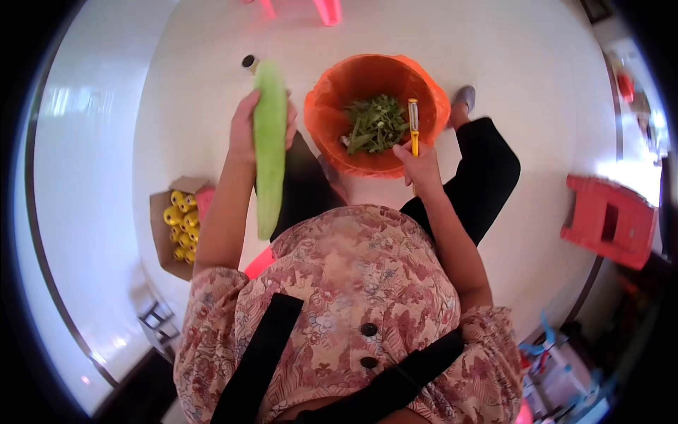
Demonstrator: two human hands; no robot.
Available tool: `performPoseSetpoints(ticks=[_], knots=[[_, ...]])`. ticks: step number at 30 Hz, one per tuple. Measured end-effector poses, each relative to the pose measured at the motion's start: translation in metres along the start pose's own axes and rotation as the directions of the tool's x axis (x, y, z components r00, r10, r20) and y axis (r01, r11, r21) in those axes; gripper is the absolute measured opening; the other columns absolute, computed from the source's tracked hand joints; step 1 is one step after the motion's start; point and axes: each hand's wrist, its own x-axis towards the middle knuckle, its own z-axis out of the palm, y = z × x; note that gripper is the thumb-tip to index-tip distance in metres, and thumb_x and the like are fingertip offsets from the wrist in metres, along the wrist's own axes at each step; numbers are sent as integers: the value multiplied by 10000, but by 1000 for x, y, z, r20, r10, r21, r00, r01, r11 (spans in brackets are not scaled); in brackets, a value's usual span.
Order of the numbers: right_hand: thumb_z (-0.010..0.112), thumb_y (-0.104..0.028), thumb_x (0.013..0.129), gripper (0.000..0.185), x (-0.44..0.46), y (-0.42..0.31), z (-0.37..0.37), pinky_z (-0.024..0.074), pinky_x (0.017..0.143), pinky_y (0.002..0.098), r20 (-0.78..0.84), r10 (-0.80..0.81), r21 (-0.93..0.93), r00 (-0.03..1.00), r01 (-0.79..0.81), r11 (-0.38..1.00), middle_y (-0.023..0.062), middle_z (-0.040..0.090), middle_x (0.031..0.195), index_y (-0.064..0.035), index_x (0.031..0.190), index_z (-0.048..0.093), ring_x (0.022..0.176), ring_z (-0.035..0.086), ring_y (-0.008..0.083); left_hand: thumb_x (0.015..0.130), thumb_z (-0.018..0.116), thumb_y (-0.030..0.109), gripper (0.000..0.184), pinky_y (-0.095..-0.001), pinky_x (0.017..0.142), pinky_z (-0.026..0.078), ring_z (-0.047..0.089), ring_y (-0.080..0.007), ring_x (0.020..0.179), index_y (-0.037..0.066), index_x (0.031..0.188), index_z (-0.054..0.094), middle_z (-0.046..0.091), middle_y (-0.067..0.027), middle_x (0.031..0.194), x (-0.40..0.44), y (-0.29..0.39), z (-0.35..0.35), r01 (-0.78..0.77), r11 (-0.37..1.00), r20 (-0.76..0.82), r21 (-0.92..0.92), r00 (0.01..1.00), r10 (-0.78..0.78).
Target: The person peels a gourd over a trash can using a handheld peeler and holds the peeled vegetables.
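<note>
My left hand is closed round the upper part of a long, pale green peeled gourd, held upright over my left leg. Its top end is slightly blurred. In my right hand is a yellow-handled peeler, its metal blade end pointing away from me. The peeler is over the near right side of a bin lined with an orange plastic bag. Green peelings lie in a heap inside the bin. The gourd is to the left of the bin, apart from it.
A cardboard box of yellow items stands on the floor at left. At right is a red plastic stool. A small dark-topped object lies beyond the gourd. Pink stool legs show at the top. Assorted items fill the lower right.
</note>
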Motion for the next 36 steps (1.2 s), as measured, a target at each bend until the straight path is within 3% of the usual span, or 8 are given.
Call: performPoseSetpoints(ticks=[4, 12, 16, 19, 22, 26, 30, 36], knots=[[588, -184, 897, 190, 1, -33, 25, 349, 381, 189, 164, -166, 178, 973, 136, 975, 6, 514, 568, -1, 843, 580, 449, 461, 57, 863, 524, 437, 378, -357, 475, 492, 563, -243, 502, 79, 751, 571, 575, -97, 650, 48, -1, -7, 105, 948, -104, -300, 984, -142], [644, -227, 832, 480, 11, -71, 64, 458, 593, 216, 239, -227, 163, 944, 191, 968, 66, 627, 911, 68, 1191, 524, 656, 567, 91, 847, 586, 353, 354, -415, 478, 525, 550, -259, 661, 90, 1034, 442, 480, -111, 829, 90, -90, 27, -174, 927, -588, -331, 806, -59], [675, -198, 730, 489, 3, -76, 63, 481, 611, 252, 271, -111, -11, 956, 119, 993, 112, 627, 862, 55, 1120, 523, 691, 601, 150, 862, 565, 262, 430, -359, 706, 520, 573, -235, 778, 48, 1182, 374, 478, -136, 1024, 42, -77, 52, -96, 994, -475, -47, 878, 62], [665, -246, 720, 478, -8, -78, 59, 465, 519, 253, 366, -91, 193, 926, 20, 981, 136, 616, 788, 40, 1073, 516, 603, 578, 165, 861, 569, 239, 452, -324, 817, 491, 592, -216, 866, 12, 1228, 434, 525, -144, 1083, 23, -65, 36, -113, 960, -179, 256, 970, 162], [624, -355, 736, 582, -9, -76, 49, 400, 438, 234, 424, -134, 237, 896, 33, 971, 138, 576, 731, 49, 1130, 484, 526, 511, 147, 862, 573, 216, 390, -326, 799, 507, 611, -205, 873, 15, 1194, 531, 590, -132, 1034, 6, -29, -27, -14, 998, 7, 54, 1000, 14], [570, -387, 813, 691, -26, -87, 51, 305, 403, 220, 439, -167, 273, 883, 46, 961, 89, 502, 737, 54, 1300, 355, 482, 368, 110, 890, 545, 250, 290, -295, 730, 521, 625, -178, 790, 32, 1074, 595, 614, -90, 875, -34, -27, -163, -150, 983, -361, 104, 915, 178], [561, -400, 811, 708, -27, -82, 15, 304, 407, 219, 418, -166, 297, 893, 38, 954, 88, 494, 719, 65, 1301, 350, 492, 380, 105, 782, 609, 203, 237, -267, 599, 492, 594, -158, 680, 6, 914, 599, 596, -90, 769, -51, -106, -261, 182, 941, -769, 284, 629, 111], [588, -408, 777, 741, -47, -88, 13, 308, 409, 222, 378, -114, 281, 919, 3, 960, 95, 506, 686, 73, 1292, 360, 474, 405, 117, 740, 655, 243, 377, -435, 766, 504, 603, -341, 928, -6, 1005, 558, 594, -211, 967, -54, -236, -294, 642, 368, -714, 672, 693, 96]])
